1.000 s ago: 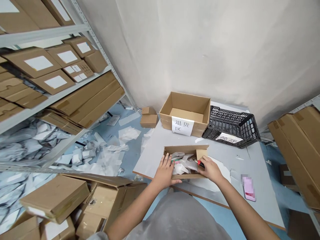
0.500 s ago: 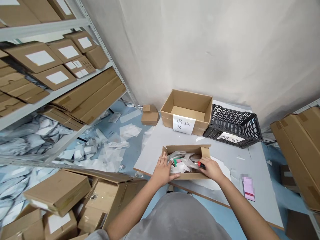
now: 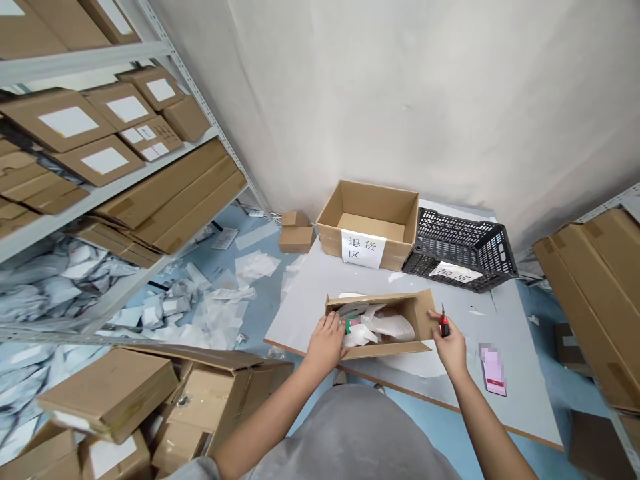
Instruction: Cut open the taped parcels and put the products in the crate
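An opened cardboard box (image 3: 387, 350) lies near the table's front edge, its right end flap turned outward. Inside are crumpled white wrapping (image 3: 393, 327) and a small green and pink item (image 3: 354, 323), partly covered. My left hand (image 3: 326, 343) grips the box's left end, with fingers bent over the rim and the thumb along the near side. At the other end, my right hand (image 3: 451, 347) is closed around a red and black utility knife (image 3: 444, 325), blade pointing up and away. Its fingers are beside the right flap; whether they touch it is unclear.
Behind stand a larger open carton (image 3: 325, 239) with a paper sign and a black plastic crate (image 3: 463, 247). A phone (image 3: 493, 373) lies on the table (image 3: 295, 313) at right. Shelves of boxes (image 3: 105, 160) and a carton of parcels (image 3: 245, 393) flank the left; papers litter the floor.
My right hand has moved right, out of the box, with the knife now pointing up. The box's right end flap has swung outward. My left hand has stayed at the left end.
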The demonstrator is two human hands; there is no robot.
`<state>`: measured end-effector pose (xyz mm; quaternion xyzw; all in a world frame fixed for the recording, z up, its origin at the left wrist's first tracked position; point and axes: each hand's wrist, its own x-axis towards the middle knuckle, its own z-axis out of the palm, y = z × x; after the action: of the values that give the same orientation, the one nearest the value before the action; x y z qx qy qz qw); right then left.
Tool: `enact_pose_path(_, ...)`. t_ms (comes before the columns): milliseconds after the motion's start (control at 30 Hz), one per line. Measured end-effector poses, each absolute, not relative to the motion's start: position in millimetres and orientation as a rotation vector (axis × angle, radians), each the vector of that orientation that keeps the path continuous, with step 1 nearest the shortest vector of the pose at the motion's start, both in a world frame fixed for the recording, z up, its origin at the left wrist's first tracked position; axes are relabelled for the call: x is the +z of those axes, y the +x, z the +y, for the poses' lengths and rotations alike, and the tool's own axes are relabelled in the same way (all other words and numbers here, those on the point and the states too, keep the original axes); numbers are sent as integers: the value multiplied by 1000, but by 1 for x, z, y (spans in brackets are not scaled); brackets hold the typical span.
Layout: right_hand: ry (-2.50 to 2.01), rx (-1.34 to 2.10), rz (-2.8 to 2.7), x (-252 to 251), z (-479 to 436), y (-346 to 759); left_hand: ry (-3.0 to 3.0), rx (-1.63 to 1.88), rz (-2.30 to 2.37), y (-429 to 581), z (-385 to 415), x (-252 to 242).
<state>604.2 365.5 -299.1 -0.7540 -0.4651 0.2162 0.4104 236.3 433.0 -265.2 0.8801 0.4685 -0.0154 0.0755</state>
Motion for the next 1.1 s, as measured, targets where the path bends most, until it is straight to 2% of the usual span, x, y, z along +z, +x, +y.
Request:
enact_pose_path(200,-2012,412,-1222,-304,359,611,2587,-15,1406,238,436,-257)
enact_pose_path(433,-2171,116,-1490,-251,360,585,2642,-59,1401,238,433,-249)
enact_pose_path(567,-2044,134,-1673,-238,370,572,2698,-9,1327,235,439,-250)
enact_pose_path(1100,-2133,256,-1688,-312,347,579,2645,-2,1237,217,449,-258)
